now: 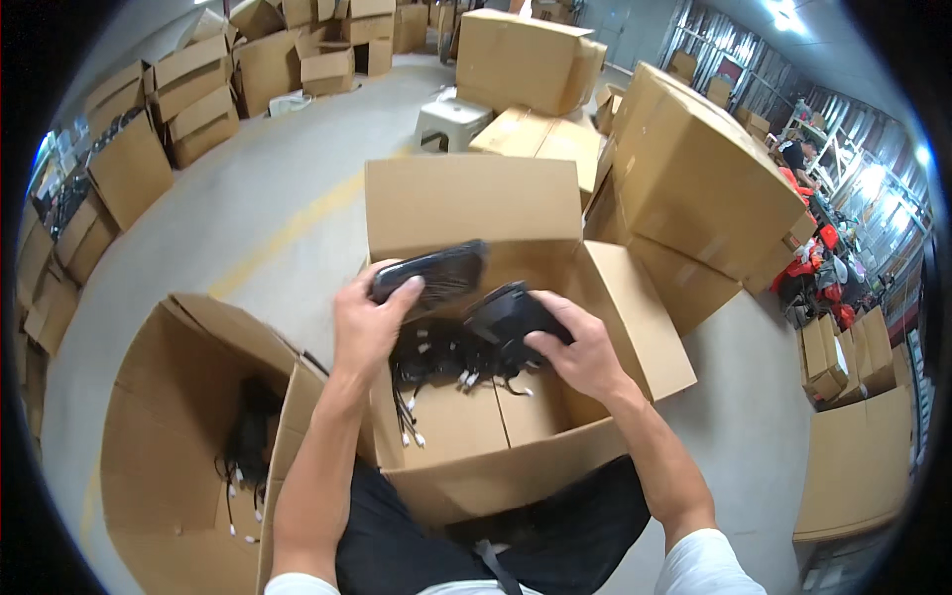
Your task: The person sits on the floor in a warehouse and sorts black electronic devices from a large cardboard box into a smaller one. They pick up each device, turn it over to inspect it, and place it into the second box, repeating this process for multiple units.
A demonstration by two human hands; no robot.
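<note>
My left hand (pixel 369 312) grips a glossy black rounded part (pixel 436 273), its thumb on the near side. A second black part (pixel 511 317), with a short cable and white plug hanging below, is held in my right hand (pixel 583 347). Both are above an open cardboard box (pixel 476 476) in front of me. Inside it, along the far side, lie several black parts (pixel 436 347) with black cables and white connectors. What exactly the parts are, I cannot tell.
At the left stands another open cardboard box (pixel 149 426) with black cabled parts (pixel 253 436) inside. Large cartons (pixel 694 178) are stacked at the right. A white stool (pixel 451 124) is beyond the box. Another person (pixel 796 154) is far right, near red items (pixel 828 268).
</note>
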